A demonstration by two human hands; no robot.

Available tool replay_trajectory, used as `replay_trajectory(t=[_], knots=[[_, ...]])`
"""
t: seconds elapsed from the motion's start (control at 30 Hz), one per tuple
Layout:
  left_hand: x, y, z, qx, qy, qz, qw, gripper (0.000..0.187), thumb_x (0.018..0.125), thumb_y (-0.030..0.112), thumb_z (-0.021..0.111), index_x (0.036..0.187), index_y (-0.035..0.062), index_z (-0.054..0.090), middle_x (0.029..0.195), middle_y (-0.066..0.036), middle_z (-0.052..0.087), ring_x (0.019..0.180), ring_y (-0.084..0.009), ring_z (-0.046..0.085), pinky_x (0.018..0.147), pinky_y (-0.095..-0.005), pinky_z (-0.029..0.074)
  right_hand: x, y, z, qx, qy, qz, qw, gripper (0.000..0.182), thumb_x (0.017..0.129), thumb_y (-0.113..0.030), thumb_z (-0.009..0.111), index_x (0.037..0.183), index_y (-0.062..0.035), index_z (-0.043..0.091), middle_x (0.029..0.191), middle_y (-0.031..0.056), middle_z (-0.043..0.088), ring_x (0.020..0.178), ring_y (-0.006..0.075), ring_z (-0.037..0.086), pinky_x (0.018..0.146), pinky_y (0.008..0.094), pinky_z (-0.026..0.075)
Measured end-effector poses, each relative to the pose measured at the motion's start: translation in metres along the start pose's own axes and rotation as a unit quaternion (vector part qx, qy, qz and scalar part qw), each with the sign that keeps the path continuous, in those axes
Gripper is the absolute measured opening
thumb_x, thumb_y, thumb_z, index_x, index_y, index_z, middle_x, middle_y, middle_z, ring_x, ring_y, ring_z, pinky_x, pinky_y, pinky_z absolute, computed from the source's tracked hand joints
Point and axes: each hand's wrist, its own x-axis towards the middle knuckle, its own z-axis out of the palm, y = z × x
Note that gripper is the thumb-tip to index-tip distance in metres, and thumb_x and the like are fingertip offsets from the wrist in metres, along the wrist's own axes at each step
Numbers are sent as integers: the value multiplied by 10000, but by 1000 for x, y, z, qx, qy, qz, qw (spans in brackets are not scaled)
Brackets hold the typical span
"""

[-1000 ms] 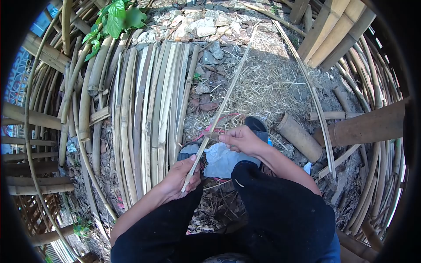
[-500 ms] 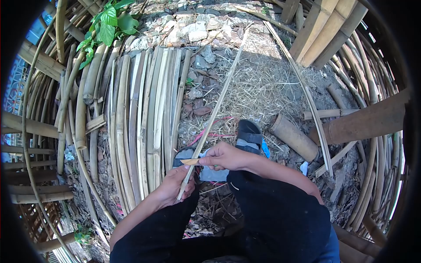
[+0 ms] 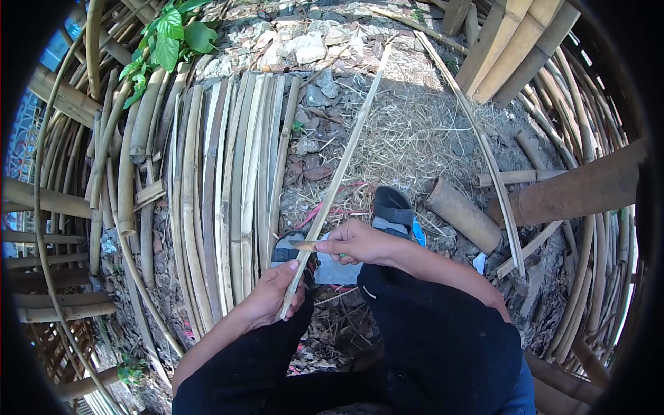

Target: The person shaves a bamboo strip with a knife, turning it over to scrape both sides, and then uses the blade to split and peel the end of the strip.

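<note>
Bamboo strips (image 3: 235, 187) left, shavings (image 3: 408, 138) ahead, sandals (image 3: 393, 207) between.

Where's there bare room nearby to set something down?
Straw-littered ground between the held strip and the long strip at right, beyond the right sandal; not truly bare. Crowded: strip row at left, bamboo tube right of that sandal.

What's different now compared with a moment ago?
The right hand has brought its knife down the bamboo strip, closer to the left hand. Nothing was taken up or let go. The left hand still grips the strip's near end; the bamboo row lies as before.
</note>
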Motion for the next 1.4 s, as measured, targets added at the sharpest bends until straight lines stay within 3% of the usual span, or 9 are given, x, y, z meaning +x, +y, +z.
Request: replay_trajectory(t=[0.2, 0.27, 0.4, 0.57, 0.73, 0.9, 1.0, 1.07, 1.4], knots=[[-1, 0, 0, 3, -9, 9, 1000, 399, 1040, 419, 413, 839, 78, 465, 541, -45, 480, 388, -133, 465, 332, -239, 364, 7, -2, -23, -42, 44, -29, 998, 404, 937, -394, 656, 720, -59, 598, 549, -45, 461, 455, 42, 356, 430, 213, 260], [-3, 0, 0, -6, -6, 12, 1000, 414, 1041, 415, 412, 818, 70, 463, 522, -41, 461, 374, -131, 451, 329, -237, 345, 9, -6, -58, 33, 151, -42, 987, 464, 911, -444, 675, 692, -41, 604, 573, -20, 495, 475, 53, 409, 422, 218, 283], [-5, 2, -1, -1, -10, 14, 1000, 410, 1042, 410, 410, 818, 72, 463, 524, -45, 468, 376, -132, 450, 325, -242, 345, 4, -14, -76, 25, 212, 4, 977, 474, 915, -453, 666, 684, -45, 597, 574, -17, 493, 478, 55, 412, 426, 216, 290], [-3, 0, 1, 30, 6, 7, 1000, 407, 1045, 407, 402, 819, 74, 463, 527, -49, 475, 382, -134, 453, 323, -246, 355, 1, 1, 0, -16, 18, -7, 1000, 423, 954, -404, 627, 701, -73, 558, 540, -49, 422, 442, 45, 330, 426, 220, 232], [-7, -3, -1, 81, 20, 15, 996, 399, 1048, 401, 395, 834, 75, 477, 540, -54, 495, 396, -144, 474, 335, -247, 384, 7, -8, -39, 22, 41, 3, 999, 419, 944, -421, 635, 726, -67, 584, 545, -50, 424, 447, 43, 336, 424, 221, 233], [-8, -2, -1, 87, 25, 10, 996, 393, 1045, 401, 401, 841, 76, 483, 546, -56, 502, 398, -146, 480, 342, -250, 394, 11, -17, -94, 32, 207, 35, 977, 439, 941, -454, 627, 740, -67, 571, 573, -37, 454, 443, 47, 340, 414, 223, 243], [-6, -6, -5, 68, 12, 22, 997, 380, 1040, 400, 418, 847, 78, 480, 542, -52, 495, 394, -143, 470, 348, -249, 387, 0, -16, -68, -1, 163, 29, 986, 446, 957, -484, 583, 723, -106, 551, 536, -70, 395, 431, 30, 315, 393, 204, 230], [-6, -6, -7, 54, -1, 32, 998, 372, 1037, 399, 430, 851, 81, 478, 539, -51, 490, 391, -140, 463, 349, -247, 379, -4, -7, -45, 49, 16, 27, 998, 464, 941, -463, 624, 695, -76, 552, 543, -50, 410, 455, 52, 334, 427, 221, 237], [-14, 4, -6, -36, -58, -1, 998, 282, 1024, 304, 497, 833, 100, 461, 498, -34, 436, 348, -117, 400, 334, -240, 303, 7, -16, -58, 16, 52, -1, 999, 460, 911, -469, 661, 708, -64, 582, 541, -39, 436, 467, 49, 361, 434, 234, 243]])
